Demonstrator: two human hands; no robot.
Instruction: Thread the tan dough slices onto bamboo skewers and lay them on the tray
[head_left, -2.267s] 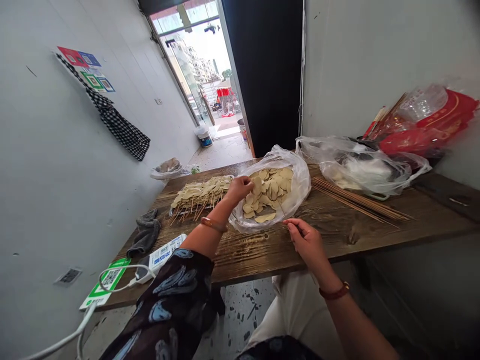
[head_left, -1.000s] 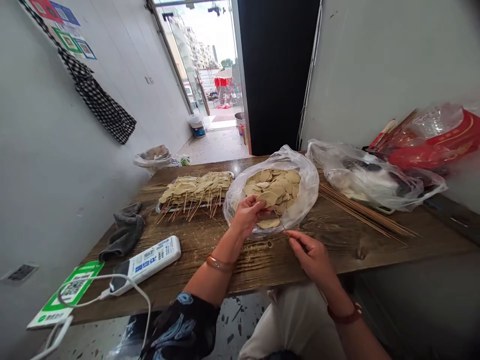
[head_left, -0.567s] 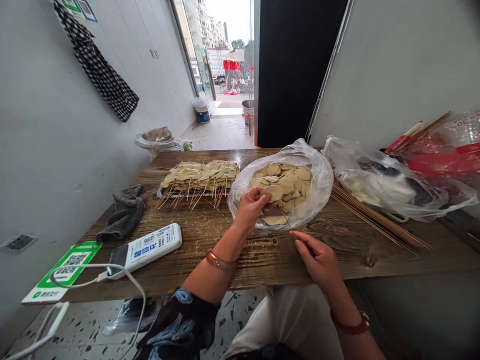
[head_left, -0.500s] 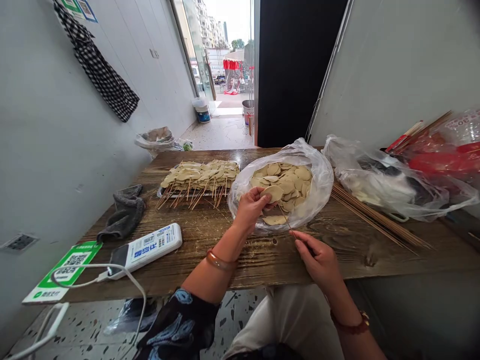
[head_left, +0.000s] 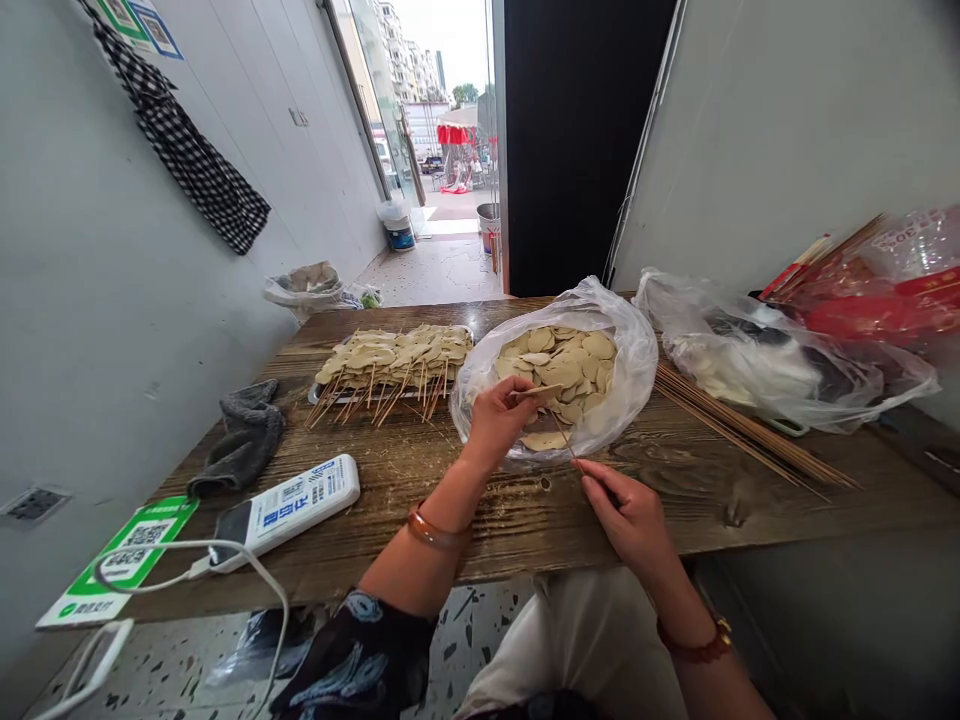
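Note:
My left hand point(head_left: 501, 418) pinches a thin, pale round slice point(head_left: 541, 392) over the near side of a clear plastic bag point(head_left: 637, 375). Inside the bag lies a heap of similar slices point(head_left: 574, 358). Between thumb and fingers, my right hand point(head_left: 624, 500) grips the lower end of a thin wooden skewer point(head_left: 564, 436). The skewer's upper end points toward the held slice; whether it touches is hard to see. Another slice point(head_left: 545, 440) lies at the bag's front, below my left hand. Left of the bag, skewered slices point(head_left: 397, 352) are piled on a tray point(head_left: 315, 394), sticks toward me.
Loose skewers point(head_left: 750, 430) lie right of the bag, beside more plastic bags point(head_left: 795, 370). On the left of the wooden table point(head_left: 480, 530) are a grey cloth point(head_left: 238, 440), a white box-shaped device point(head_left: 304, 505) with a cable, and a green QR card point(head_left: 124, 560).
The slice in my left hand has tilted from face-up to nearly edge-on. My right hand keeps hold of the skewer, and the whole view has shifted slightly.

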